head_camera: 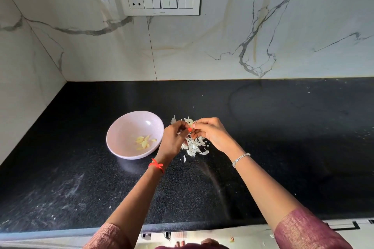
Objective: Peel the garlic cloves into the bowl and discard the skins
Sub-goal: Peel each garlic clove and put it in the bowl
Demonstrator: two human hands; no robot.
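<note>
Head view, frame centre: left hand [174, 137] and right hand [210, 131] both pinch one garlic clove [190, 122] above the skins pile [194, 145], likely so peel drops there. Pink bowl [121, 125], just left on the black tabletop [283, 127], holds peeled cloves [144, 142], close for dropping.

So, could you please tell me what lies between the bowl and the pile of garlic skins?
In the head view, the left hand lies between the bowl and the skins, pinching a clove with the right hand.
</note>
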